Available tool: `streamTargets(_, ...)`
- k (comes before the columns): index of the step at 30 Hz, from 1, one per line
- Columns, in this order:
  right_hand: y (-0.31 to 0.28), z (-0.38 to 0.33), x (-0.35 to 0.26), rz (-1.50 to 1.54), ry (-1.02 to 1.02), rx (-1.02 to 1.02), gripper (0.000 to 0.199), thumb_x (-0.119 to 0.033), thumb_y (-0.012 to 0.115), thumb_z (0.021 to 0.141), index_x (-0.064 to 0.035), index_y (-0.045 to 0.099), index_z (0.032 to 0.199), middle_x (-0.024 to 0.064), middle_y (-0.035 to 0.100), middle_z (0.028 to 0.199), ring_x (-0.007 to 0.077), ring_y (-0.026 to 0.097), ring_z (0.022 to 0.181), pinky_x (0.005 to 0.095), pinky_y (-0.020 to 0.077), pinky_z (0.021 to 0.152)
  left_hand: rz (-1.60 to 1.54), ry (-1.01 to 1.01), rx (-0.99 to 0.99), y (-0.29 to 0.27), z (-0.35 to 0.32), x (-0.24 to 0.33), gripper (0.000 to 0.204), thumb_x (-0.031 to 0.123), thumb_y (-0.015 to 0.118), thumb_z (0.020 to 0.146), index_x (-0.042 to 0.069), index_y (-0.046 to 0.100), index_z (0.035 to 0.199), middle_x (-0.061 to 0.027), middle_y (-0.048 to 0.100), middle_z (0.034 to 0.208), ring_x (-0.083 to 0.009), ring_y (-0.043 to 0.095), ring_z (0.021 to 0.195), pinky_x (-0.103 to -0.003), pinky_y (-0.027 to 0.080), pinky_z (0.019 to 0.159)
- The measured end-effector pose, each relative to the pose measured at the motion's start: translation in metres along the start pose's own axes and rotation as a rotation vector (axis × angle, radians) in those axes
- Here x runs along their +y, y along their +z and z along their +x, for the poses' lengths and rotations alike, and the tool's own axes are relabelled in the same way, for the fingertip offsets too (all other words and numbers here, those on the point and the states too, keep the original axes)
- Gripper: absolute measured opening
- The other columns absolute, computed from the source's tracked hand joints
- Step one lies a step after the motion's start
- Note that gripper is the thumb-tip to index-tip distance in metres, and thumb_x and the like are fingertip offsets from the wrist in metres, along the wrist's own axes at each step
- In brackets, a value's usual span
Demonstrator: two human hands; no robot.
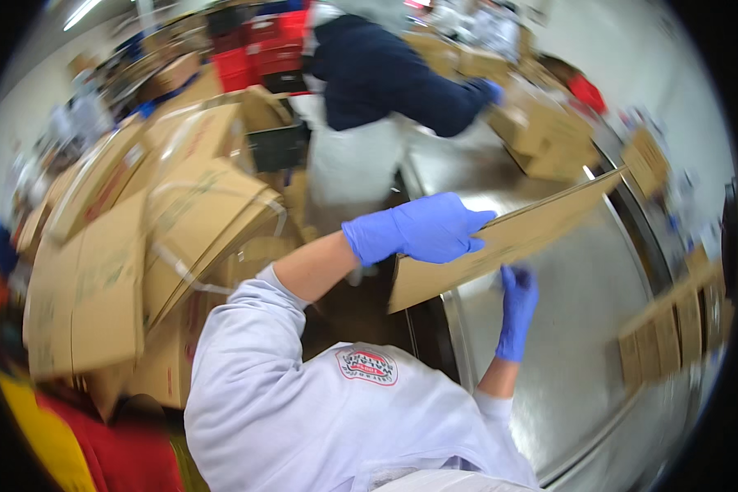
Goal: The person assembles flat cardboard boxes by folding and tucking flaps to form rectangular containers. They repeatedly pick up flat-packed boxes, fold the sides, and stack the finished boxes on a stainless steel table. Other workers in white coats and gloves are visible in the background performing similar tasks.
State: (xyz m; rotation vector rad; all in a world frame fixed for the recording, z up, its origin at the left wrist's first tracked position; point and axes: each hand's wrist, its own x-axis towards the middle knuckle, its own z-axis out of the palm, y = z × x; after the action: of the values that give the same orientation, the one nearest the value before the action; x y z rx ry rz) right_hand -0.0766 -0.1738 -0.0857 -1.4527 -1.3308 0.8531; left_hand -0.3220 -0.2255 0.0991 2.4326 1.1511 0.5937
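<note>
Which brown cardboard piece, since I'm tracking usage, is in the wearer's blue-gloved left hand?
The flat brown cardboard sheet slanting over the steel table: the left hand grips its upper edge; the brown cardboard cartons piled leftward are unheld.

Cardboard sheet (pixel 517 238): in the left hand (pixel 422 230), over the worktop (pixel 582 303).
Right hand (pixel 517 316): over the worktop too, by the sheet's low edge; can't tell if they touch.
Far box (pixel 553 143): on the worktop, past the sheet.
Other person (pixel 369 74): up ahead, left of the far box.
Cardboard pile (pixel 90 287): on the left, beside the left arm.
Crates (pixel 266 49): behind the pile, left of the other person.
Box row (pixel 664 336): over on the right.
</note>
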Motion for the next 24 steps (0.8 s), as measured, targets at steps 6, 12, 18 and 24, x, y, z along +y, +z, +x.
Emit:
streamTargets(6,-0.018,0.002,-0.098,-0.627,-0.945,0.110,0.097,-0.047,0.077,0.048,-0.0161,0.039,0.131,0.0080,0.031,0.140,0.0327,0.019,0.133,0.0490,0.0021,0.107,-0.372,0.702,0.355,0.029,0.042,-0.006,0.037,0.003,0.061,0.071,0.016,0.065,0.106,-0.0144,0.062,0.100,-0.0228,0.052,0.108,-0.036,0.036,0.095)
streamTargets(12,-0.023,-0.008,-0.106,-0.682,-0.941,0.166,0.070,-0.050,0.070,0.054,-0.0140,0.054,0.112,0.0070,0.048,0.125,0.0294,0.040,0.120,0.0494,0.0100,0.106,-0.739,0.748,0.028,0.066,0.065,-0.063,0.056,0.041,0.025,0.088,0.005,0.068,0.096,-0.0084,0.066,0.096,-0.0197,0.056,0.102,-0.041,0.016,0.108)
streamTargets(18,-0.110,-0.031,-0.078,-0.484,-0.880,0.587,0.045,-0.050,0.067,0.053,-0.0069,0.056,0.056,0.0032,0.051,0.056,0.0219,0.053,0.064,0.0435,0.0433,0.084,0.225,0.275,0.047,0.013,0.092,-0.047,0.047,0.037,0.043,0.085,0.006,0.058,0.053,-0.0108,0.053,0.053,-0.0311,0.050,0.053,-0.038,0.038,0.057)
streamTargets(24,-0.121,0.006,-0.071,-0.529,-0.791,0.296,0.068,-0.075,0.051,0.054,-0.0076,0.052,0.057,0.0024,0.046,0.057,0.0224,0.050,0.069,0.0411,0.0387,0.086,0.243,0.649,-0.397,0.177,0.168,-0.091,0.054,0.052,0.038,0.085,0.007,0.067,0.079,-0.0160,0.063,0.070,-0.0378,0.059,0.075,-0.043,0.046,0.075)
